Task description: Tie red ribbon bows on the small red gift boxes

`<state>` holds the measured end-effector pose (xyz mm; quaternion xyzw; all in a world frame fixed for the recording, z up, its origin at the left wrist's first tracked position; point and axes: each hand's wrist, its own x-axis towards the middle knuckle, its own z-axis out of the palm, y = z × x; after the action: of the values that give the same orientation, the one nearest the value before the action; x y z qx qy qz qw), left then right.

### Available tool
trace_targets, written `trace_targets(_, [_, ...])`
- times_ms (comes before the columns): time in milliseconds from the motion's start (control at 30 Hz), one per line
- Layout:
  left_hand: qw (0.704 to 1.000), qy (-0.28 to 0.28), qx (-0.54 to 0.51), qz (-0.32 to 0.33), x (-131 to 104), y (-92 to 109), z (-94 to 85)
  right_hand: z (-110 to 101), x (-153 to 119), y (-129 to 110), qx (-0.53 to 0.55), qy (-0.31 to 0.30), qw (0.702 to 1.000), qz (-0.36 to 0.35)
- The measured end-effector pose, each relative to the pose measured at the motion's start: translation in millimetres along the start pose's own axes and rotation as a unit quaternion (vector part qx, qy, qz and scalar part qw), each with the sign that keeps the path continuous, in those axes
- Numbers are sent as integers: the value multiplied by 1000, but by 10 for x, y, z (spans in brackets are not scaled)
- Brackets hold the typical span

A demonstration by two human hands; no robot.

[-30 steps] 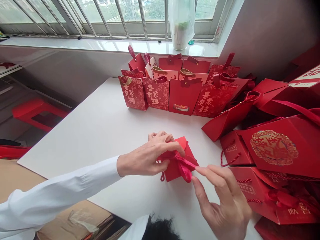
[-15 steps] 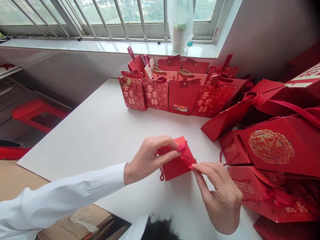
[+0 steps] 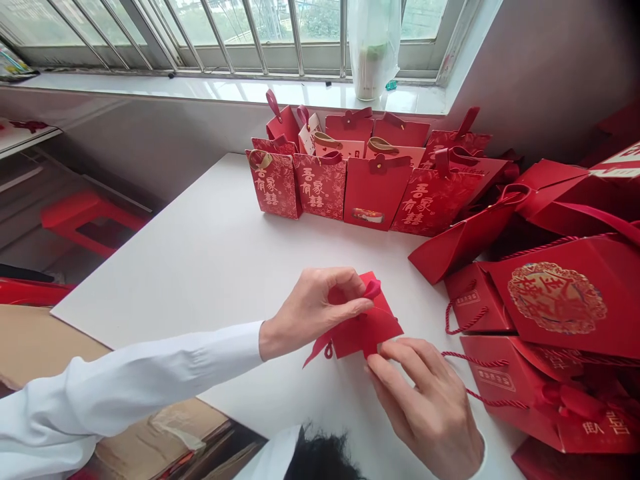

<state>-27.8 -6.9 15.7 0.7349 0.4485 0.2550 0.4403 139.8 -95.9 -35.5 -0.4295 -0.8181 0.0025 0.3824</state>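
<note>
A small red gift box [image 3: 347, 339] lies on the white table in front of me. Red ribbon [image 3: 373, 289] is looped at its top, and my left hand [image 3: 320, 303] pinches that loop between thumb and fingers. One ribbon tail hangs out at the box's lower left, near a small red cord loop [image 3: 329, 350]. At the box's near side my right hand [image 3: 430, 400] has thumb and forefinger closed on another length of the ribbon. Part of the box is hidden behind my left hand.
Several upright red gift bags [image 3: 373, 193] stand along the table's back. Larger red boxes with rope handles [image 3: 555, 297] are piled on the right. Behind are a barred window and a sill with a plastic-wrapped cup [image 3: 371, 73]. Cardboard [image 3: 160, 433] lies below the table's near edge.
My right hand has moved left and down, pulling the ribbon toward the box's near edge. A ribbon tail now shows at the lower left. My left hand keeps its pinch, and the camera has shifted slightly.
</note>
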Motion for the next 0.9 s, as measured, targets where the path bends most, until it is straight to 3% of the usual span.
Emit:
trace_targets(133, [999,-3,36,34,-15,-5,9,-35,28,-50,50,-7,999,7])
trace_targets(233, [997,-9,66,47,-19,-8,16,-58,58,-70,67,31,997,28])
trace_targets(333, [994,-7,90,55,-18,-14,18,-33,97,-56,31,85,992,87])
trace_targets(533, [990,-3,119,71,-8,-32,9,105,144,-61,-19,79,983,165])
trace_targets(633, [994,-9,93,64,4,-38,9,100,139,-110,35,101,966,236])
trace_targets(700, [996,-12,68,50,11,-38,9,75,139,-134,145,81,930,329])
trace_targets(767, [998,-13,54,40,15,-38,5,52,147,-140,286,51,864,411])
trace_targets(833, [997,-15,55,44,18,-43,-1,42,157,-134,400,34,794,457])
trace_targets(900, [995,-17,77,57,19,-61,1,45,159,-129,456,27,749,480])
